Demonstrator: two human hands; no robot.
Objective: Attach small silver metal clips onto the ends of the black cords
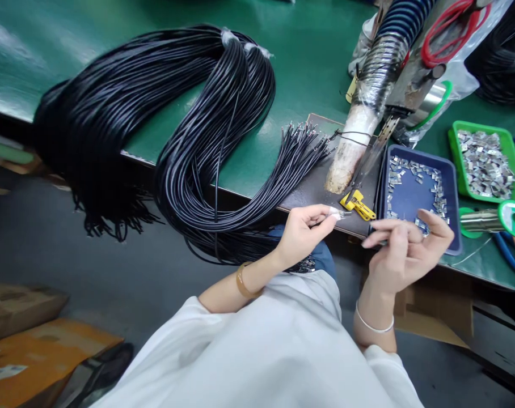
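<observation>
Small metal piece [346, 214] pinched in the left hand's [309, 229] fingertips, right hand [404, 252] blurred, fingers partly spread, whether it grips anything unclear, yellow plastic piece [358, 206] just beyond the left fingertips, blue tray [410, 195] behind the right hand, black wires [185, 170] left of both hands.

Open air tops the blue tray [405, 194], the right hand [404, 249] at its near edge. A wrapped hose [370, 93] blocks its left; a green bin [478, 196] and wire spool [488, 220], its right.
</observation>
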